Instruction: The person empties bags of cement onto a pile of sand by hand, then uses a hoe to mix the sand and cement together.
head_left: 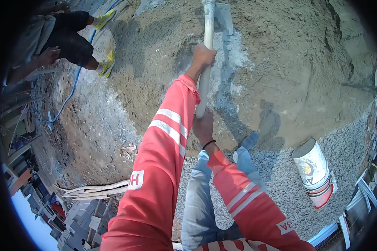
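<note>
A hoe (208, 31) with a long pale handle runs away from me toward the top of the view. Its grey metal blade (224, 19) rests against the sand and grey powder, and part of the head is cut off by the frame. My left hand (203, 57) is wrapped round the middle of the handle. Nearer my body, my right hand (203, 128), with a dark band at the wrist, grips the handle's lower end. Pale grey powder (234, 54) streaks the sand pile (289, 62) just right of the handle.
A white bucket (314, 167) lies tilted on grey gravel (339, 146) at right. Another person in yellow shoes (107, 65) stands at upper left, near a blue hose (75, 81). Wooden poles (96, 190) lie at lower left, beside stacked grey blocks (77, 221).
</note>
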### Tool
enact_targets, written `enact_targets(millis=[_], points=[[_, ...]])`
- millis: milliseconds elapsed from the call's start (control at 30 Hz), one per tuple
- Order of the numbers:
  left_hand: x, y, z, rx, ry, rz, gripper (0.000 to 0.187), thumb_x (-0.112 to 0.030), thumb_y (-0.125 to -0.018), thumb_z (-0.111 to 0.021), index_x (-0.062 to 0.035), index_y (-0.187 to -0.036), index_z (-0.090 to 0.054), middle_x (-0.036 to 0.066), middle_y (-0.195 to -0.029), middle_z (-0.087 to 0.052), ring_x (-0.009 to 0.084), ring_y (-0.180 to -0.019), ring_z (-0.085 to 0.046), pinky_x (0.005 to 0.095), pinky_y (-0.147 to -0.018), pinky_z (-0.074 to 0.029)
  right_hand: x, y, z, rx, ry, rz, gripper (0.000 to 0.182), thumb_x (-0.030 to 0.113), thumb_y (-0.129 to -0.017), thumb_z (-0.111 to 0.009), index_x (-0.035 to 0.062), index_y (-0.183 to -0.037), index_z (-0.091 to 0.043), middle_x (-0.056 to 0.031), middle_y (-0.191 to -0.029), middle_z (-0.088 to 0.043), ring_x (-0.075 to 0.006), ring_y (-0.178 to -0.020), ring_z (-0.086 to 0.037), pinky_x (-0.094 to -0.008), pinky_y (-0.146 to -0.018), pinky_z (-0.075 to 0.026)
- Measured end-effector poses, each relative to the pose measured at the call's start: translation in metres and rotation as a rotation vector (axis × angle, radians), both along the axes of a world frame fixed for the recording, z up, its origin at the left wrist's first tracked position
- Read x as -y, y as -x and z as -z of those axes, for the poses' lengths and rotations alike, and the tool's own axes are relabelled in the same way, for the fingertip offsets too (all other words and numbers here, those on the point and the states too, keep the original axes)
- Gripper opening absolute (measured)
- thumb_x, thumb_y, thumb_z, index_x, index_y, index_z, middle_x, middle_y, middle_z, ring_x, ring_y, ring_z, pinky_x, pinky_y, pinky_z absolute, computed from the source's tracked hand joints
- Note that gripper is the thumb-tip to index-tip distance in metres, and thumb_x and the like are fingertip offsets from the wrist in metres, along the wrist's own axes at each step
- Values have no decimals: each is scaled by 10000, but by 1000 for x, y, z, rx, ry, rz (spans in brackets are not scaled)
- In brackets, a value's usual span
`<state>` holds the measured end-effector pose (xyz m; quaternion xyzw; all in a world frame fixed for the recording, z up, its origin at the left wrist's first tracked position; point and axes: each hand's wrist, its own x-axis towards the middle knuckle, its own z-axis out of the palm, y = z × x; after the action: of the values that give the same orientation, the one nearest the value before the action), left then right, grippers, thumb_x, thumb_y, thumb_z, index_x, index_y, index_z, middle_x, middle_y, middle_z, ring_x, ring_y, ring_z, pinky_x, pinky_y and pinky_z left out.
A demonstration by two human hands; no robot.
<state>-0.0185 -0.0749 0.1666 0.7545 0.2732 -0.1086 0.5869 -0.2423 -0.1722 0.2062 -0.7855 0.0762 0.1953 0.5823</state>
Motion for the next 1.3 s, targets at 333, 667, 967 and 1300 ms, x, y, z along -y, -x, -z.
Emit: enact_targets(millis=[333,667,967,1300], points=[[-35,133,5,-224,-359,298,274,-186,-773,-633,83,-822,-631,148,-630,-629,208,-529,-626,347,-476,-476,-65,132,-49,-425,-596,341,196,128,-830,-627,-1,-969,-576,-66,-884,-664,-147,-806,-632,-312,-660,-494],[-73,170,-167,-43,-370,-44,285,-105,-764,-664,46,-986,-569,163,-713,-619,245,-618,-632,365,-574,-493,-81,149,-117,-196,-178,-14,378,16,-742,-603,-37,-1113,-561,-210,-789,-625,-346,-709,-633,-393,-630,-493],[-60,46,-56,26,-306,-65,337,-188,-760,-683,64,-964,-591,230,-811,-662,335,-759,-688,407,-644,-539,-49,30,-17,-9,-146,-11,260,32,-762,-617,-21,-1015,-583,-99,-750,-633,-160,-679,-605,-320,-596,-470],[-77,230,-12,-370,-380,-15,379,-224,-755,-712,87,-923,-577,245,-836,-660,375,-816,-673,437,-724,-532,-48,175,-75,-524,-186,-119,157,134,-804,-643,-7,-849,-588,-104,-717,-644,-244,-626,-611,-370,-570,-472]])
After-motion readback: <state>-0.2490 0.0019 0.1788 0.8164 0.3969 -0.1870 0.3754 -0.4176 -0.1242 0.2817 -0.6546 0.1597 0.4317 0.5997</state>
